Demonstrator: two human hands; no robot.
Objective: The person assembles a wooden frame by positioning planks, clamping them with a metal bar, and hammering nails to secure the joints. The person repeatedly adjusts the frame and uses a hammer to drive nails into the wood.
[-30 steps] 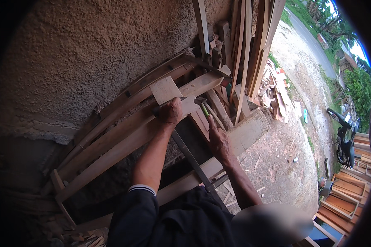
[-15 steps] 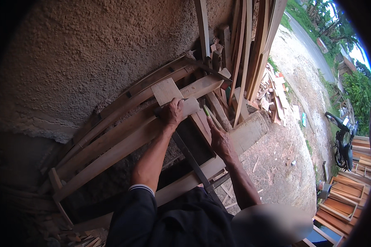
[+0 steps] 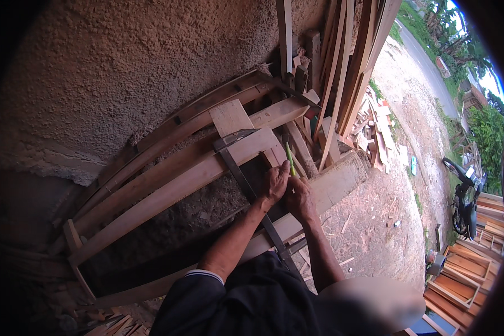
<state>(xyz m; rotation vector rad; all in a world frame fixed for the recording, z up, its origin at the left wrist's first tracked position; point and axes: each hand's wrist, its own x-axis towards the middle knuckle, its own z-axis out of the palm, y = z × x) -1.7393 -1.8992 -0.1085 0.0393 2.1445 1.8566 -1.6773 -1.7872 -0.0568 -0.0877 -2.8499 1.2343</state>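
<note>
Now that both hands have dropped from the upper board, the left hand (image 3: 275,183) presses open-palmed on the metal square (image 3: 246,185). At three o'clock beside it, the right hand (image 3: 298,197) grips a green pencil (image 3: 290,159), so marking looks under way.

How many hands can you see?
2: the left hand rests on the dark metal square, and the right hand beside it holds a green pencil.
</note>
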